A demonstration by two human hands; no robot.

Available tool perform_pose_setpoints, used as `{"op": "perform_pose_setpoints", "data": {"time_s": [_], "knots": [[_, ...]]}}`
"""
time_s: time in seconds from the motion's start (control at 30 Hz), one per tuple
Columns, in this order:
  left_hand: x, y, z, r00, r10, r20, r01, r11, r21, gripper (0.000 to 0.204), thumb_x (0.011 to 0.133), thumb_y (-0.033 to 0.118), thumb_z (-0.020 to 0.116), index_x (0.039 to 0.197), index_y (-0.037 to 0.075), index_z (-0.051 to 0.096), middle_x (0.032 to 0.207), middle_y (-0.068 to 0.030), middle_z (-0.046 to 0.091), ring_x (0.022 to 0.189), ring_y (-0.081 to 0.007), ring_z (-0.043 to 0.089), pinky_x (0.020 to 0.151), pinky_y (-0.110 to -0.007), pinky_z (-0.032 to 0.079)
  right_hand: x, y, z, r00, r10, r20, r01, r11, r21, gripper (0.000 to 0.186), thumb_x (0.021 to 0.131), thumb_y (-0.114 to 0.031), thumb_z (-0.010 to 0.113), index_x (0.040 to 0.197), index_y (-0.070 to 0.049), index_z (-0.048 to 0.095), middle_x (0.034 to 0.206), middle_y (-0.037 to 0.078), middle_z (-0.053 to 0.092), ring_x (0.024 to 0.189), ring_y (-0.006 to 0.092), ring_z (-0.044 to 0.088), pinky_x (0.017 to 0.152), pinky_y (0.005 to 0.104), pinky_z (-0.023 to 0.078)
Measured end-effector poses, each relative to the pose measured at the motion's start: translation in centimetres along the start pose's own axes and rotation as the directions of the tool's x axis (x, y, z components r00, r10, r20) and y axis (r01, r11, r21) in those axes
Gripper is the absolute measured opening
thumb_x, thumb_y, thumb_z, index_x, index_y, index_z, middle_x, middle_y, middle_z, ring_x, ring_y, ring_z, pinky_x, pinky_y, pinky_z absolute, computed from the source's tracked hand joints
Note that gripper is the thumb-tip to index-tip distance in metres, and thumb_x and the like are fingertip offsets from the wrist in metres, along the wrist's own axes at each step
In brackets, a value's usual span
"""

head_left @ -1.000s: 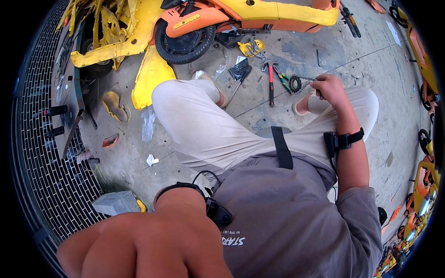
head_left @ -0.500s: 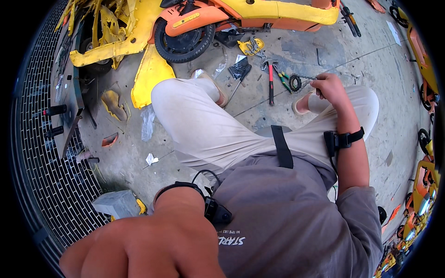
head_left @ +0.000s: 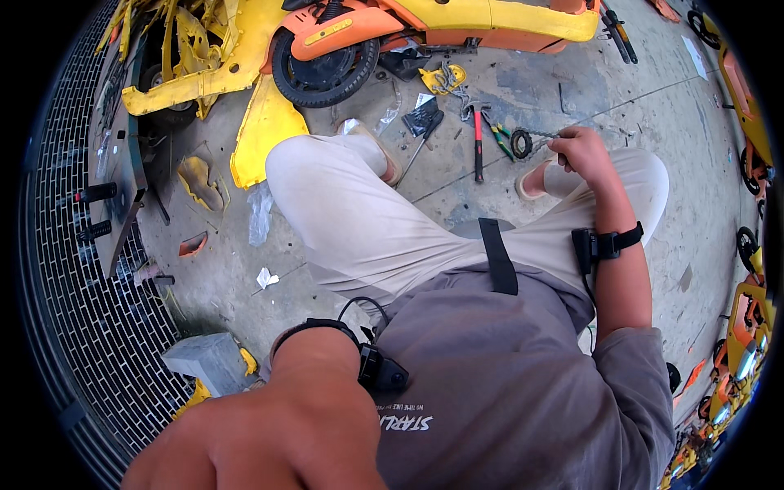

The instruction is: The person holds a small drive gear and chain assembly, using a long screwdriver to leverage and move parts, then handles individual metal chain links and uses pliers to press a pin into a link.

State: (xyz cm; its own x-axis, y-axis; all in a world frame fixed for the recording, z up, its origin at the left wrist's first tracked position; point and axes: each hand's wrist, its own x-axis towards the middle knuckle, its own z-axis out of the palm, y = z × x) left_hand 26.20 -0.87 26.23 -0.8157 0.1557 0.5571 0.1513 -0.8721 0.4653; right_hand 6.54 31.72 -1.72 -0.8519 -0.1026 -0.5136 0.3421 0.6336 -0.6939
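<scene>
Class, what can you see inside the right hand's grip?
A thin grey strand appears to run into the right hand from beside the black ring; anything further inside is covered by the curled grip.

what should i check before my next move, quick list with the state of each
1. Left hand fully in view: not ok, the lower edge cuts it off.
2. Right hand grip secure: cannot tell, its curled fingers hide the hold.
3. Floor between the feet free of tools: not ok, a red-and-black hammer lies there.
4. Green-handled pliers apart from the black ring: cannot tell, too close together.
5. Strap around right forearm: ok.
</scene>
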Motion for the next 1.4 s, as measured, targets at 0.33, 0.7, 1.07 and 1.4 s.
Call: {"op": "perform_pose_setpoints", "data": {"time_s": [0.33, 0.7, 1.07, 1.4], "knots": [[0.2, 0.9, -0.6, 0.998, -0.026, 0.061, 0.022, 0.998, 0.059, 0.025, 0.083, -0.016, 0.052, 0.069, 0.005, 0.047, 0.064, -0.0046, 0.045, 0.058, -0.0217, 0.060, 0.076, -0.041, 0.068, -0.3, -0.5, 0.0, 1.000, 0.015, 0.012, -0.014, 1.000, -0.011, 0.026, 0.089, -0.014, 0.069, 0.102, 0.009, 0.069, 0.065, 0.005, 0.062, 0.052, 0.0111, 0.056, 0.048, 0.0275, 0.044], [-0.7, -0.5, -0.6, 0.974, 0.200, 0.109, -0.214, 0.968, 0.130, 0.025, 0.082, -0.015, 0.053, 0.069, 0.005, 0.046, 0.065, -0.0042, 0.044, 0.060, -0.0207, 0.061, 0.076, -0.040, 0.068, -0.2, -0.4, 0.3, 1.000, -0.002, 0.014, 0.002, 1.000, -0.008, 0.026, 0.089, -0.015, 0.069, 0.102, 0.008, 0.069, 0.065, 0.005, 0.063, 0.052, 0.0112, 0.056, 0.048, 0.0274, 0.044], [-1.0, -1.9, -0.6, 0.916, 0.361, 0.172, -0.393, 0.895, 0.212, 0.027, 0.080, -0.018, 0.052, 0.067, 0.005, 0.044, 0.066, -0.0039, 0.042, 0.060, -0.0194, 0.059, 0.077, -0.039, 0.067, -0.1, -0.2, 0.5, 1.000, -0.002, 0.007, 0.002, 1.000, -0.013, 0.024, 0.088, -0.014, 0.069, 0.097, 0.008, 0.069, 0.065, 0.005, 0.062, 0.052, 0.0120, 0.056, 0.050, 0.0283, 0.046], [-0.2, -4.2, -12.0, 0.841, 0.152, -0.520, -0.087, 0.985, 0.148, 0.034, 0.106, 0.035, 0.036, 0.090, 0.009, 0.050, 0.078, -0.0011, 0.045, 0.069, -0.0159, 0.050, 0.100, -0.058, 0.051, -0.5, -0.7, 0.3, 0.999, -0.045, -0.013, 0.045, 0.999, -0.004, 0.024, 0.083, -0.016, 0.067, 0.078, 0.008, 0.068, 0.063, 0.011, 0.065, 0.054, 0.0191, 0.063, 0.054, 0.0332, 0.050]]}}
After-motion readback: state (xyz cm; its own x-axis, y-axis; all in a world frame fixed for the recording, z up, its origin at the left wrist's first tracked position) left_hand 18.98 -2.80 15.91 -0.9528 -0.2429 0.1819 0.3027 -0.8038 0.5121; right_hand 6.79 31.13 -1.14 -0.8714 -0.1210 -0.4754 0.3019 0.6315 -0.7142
